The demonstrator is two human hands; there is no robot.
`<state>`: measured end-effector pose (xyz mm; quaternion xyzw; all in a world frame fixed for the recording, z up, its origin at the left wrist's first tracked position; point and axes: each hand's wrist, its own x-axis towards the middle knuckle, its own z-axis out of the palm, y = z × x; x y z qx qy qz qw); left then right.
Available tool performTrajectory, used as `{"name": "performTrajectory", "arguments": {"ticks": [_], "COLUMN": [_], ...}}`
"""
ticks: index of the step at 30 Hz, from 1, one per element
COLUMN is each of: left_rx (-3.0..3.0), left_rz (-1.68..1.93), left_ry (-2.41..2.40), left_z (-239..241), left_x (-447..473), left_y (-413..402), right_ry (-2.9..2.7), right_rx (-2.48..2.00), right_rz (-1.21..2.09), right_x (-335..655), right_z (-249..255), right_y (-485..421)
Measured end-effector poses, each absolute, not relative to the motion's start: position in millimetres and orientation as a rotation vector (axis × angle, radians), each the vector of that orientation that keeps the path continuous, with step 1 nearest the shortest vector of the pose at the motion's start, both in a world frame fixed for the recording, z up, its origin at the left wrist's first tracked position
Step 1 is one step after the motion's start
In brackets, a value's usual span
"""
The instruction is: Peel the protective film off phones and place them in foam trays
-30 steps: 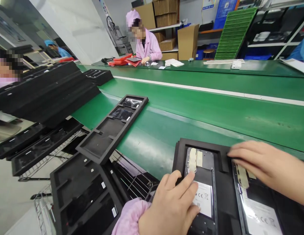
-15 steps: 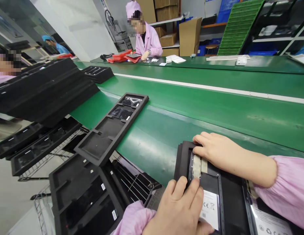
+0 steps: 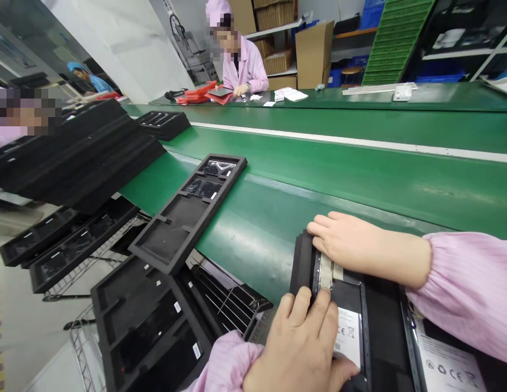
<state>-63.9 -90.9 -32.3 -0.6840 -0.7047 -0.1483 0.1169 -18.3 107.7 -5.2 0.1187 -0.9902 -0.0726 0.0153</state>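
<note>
Lying over the edge of an opened flat device is my left hand (image 3: 300, 340), fingers stretched forward and thumb resting across the white label (image 3: 349, 333). A metal strip (image 3: 326, 272) shows in the device just beyond its fingertips. The device sits in a black foam tray (image 3: 300, 267), which looks stacked on others. My right hand (image 3: 341, 237) lies palm down over the far end of the same tray, its fingers extended at the corner. A second device with a printed white label (image 3: 447, 356) lies to the right, partly under my right sleeve.
Left of my hands, a long foam tray (image 3: 183, 209) holding dark glossy panels juts over the green bench (image 3: 253, 234). More foam trays (image 3: 114, 321) rest on a wire rack (image 3: 220, 294). A tall tray stack (image 3: 73, 152) stands far left. A co-worker (image 3: 247, 68) sits across the bench.
My right hand has slid a little left and up along the tray's far end. My left hand stays on the device. The view has shifted slightly.
</note>
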Motion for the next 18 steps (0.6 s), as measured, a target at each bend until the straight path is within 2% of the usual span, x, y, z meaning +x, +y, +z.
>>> {"name": "performTrajectory", "arguments": {"ticks": [6,14,18], "left_rx": [-2.002,-2.029,-2.009], "left_rz": [-0.445,-0.461,-0.48], "left_ry": [-2.049,-2.002,-1.981], "left_z": [-32.5,-39.0,-40.8], "left_x": [-63.4,-65.4,-66.2], "left_y": [-90.8,-90.7,-89.2], "right_ry": [-2.905,-2.922,-2.844], "right_rx": [0.377,0.152,0.029], "right_rz": [-0.341,0.209,0.328], "right_x": [1.0,38.2,40.7], "right_z": [-11.4,-23.3,-26.6], "right_y": [97.2,84.5,82.9]}}
